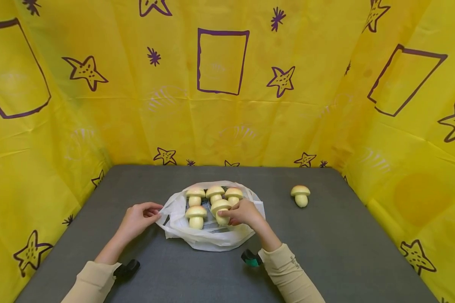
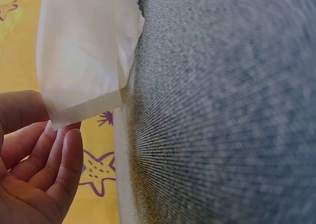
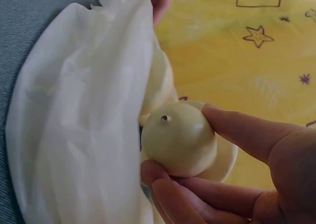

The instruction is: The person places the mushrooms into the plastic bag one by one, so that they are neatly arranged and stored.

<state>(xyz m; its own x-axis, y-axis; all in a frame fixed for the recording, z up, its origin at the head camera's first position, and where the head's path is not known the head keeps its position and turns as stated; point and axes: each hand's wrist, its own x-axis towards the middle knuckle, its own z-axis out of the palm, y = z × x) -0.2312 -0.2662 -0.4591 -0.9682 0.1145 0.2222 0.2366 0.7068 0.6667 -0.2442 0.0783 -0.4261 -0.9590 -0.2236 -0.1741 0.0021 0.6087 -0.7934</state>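
A white translucent plastic bag [image 1: 216, 243] lies spread on the table with its mouth facing up. Several cream toy mushrooms [image 1: 196, 211] with orange-tinged caps sit inside it. At its left edge my left hand [image 1: 140, 216] pinches the bag's rim; in the left wrist view a flap of the bag [image 2: 81, 51] comes out between the fingers. My right hand [image 1: 246, 212] grips one toy mushroom [image 1: 220, 205] by its stem, over the bag's right half. In the right wrist view that mushroom's stem end [image 3: 173, 140] shows between thumb and fingers, beside the bag wall.
Another toy mushroom [image 1: 301, 196] stands alone on the dark grey table [image 1: 326, 252], to the right of the bag. Yellow cloth walls [image 1: 231, 118] with purple drawings enclose the table at the back and both sides.
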